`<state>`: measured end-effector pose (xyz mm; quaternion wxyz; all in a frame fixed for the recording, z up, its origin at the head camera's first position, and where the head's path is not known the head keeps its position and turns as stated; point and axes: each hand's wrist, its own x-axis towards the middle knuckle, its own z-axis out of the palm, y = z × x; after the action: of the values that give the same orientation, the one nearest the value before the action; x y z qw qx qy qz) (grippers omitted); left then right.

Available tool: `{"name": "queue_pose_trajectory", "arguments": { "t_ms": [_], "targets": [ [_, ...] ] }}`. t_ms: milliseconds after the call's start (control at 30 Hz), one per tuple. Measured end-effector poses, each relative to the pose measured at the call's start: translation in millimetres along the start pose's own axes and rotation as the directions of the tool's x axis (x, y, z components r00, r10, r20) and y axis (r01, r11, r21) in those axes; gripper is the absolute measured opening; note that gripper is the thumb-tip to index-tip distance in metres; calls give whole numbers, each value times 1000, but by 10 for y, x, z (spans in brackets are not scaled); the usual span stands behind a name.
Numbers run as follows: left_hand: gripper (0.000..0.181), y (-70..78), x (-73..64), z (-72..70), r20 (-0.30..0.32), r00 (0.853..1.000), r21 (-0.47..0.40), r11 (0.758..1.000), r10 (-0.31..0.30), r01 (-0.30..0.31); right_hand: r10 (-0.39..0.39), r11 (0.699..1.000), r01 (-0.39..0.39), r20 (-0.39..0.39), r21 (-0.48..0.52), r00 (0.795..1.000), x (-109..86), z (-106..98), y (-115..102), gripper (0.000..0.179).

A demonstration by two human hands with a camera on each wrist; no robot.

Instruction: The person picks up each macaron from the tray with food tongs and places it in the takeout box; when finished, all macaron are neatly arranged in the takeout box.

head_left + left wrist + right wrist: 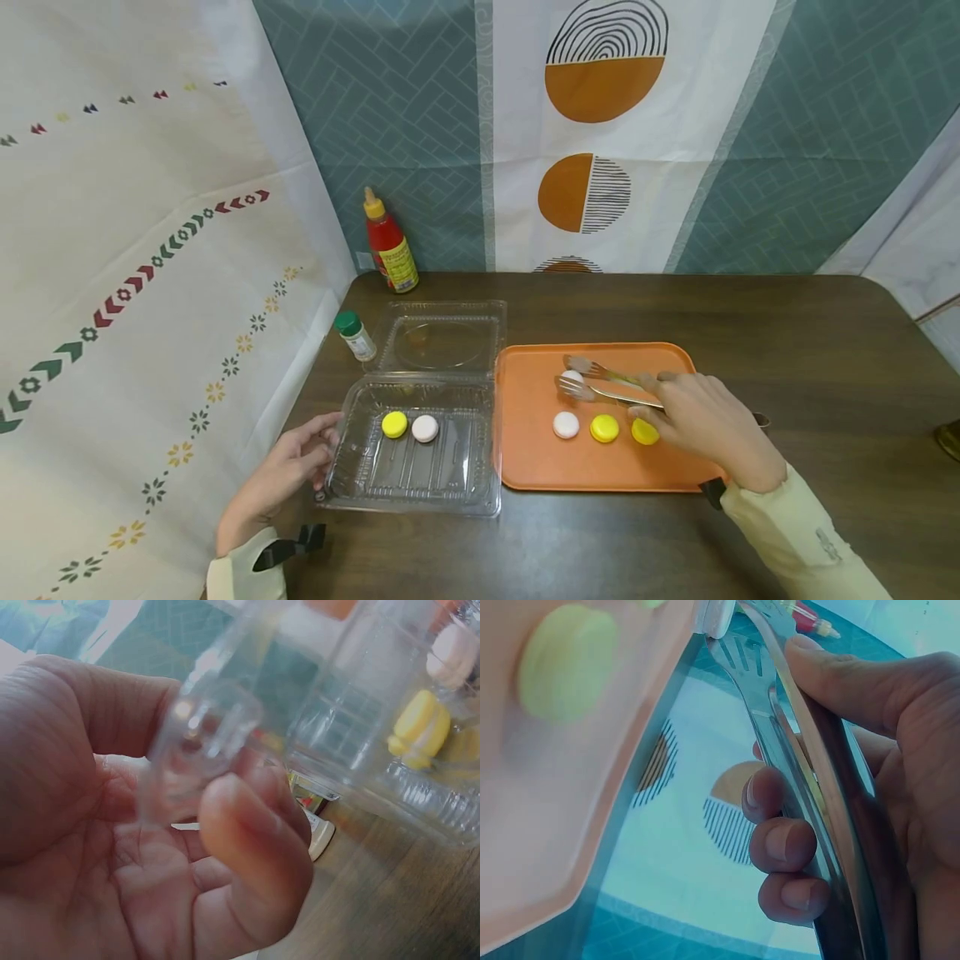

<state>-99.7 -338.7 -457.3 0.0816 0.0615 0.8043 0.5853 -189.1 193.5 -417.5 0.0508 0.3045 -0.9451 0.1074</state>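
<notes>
My left hand (296, 458) pinches the left rim of a clear plastic clamshell container (468, 487), its thumb and curled finger on either side of the plastic in the left wrist view. Inside sit a yellow macaron (394, 425) and a white macaron (425, 428). Over an orange tray (525, 467), my right hand (705, 421) grips metal tongs (832, 787). Their fork-shaped ends lie on either side of another white macaron (572, 377). Nearer me on the tray are a white macaron (566, 425) and two yellow macarons (604, 428), one partly covered by the right hand.
The container's lid (442, 342) lies folded back behind its base. A green-capped shaker (356, 337) stands left of the lid, and a red sauce bottle with a yellow cap (392, 250) at the table's back left corner. Patterned cloths (405, 100) hang behind the wooden table (810, 358).
</notes>
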Motion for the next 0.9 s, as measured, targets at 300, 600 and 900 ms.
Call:
{"name": "queue_pose_trajectory", "arguments": {
  "t_ms": [300,600,900],
  "targets": [
    [55,13,-31,-2,8,1000,-13,1000,-10,10,-41,999,41,6,28,999,164,-30,-165,41],
    [56,0,-46,-12,5,999,-23,998,-53,53,-80,996,81,-6,32,997,373,-58,-415,45],
    [57,15,-17,-9,-7,999,-16,999,-49,49,-164,986,165,-30,29,986,515,-99,-689,44]
  ]
}}
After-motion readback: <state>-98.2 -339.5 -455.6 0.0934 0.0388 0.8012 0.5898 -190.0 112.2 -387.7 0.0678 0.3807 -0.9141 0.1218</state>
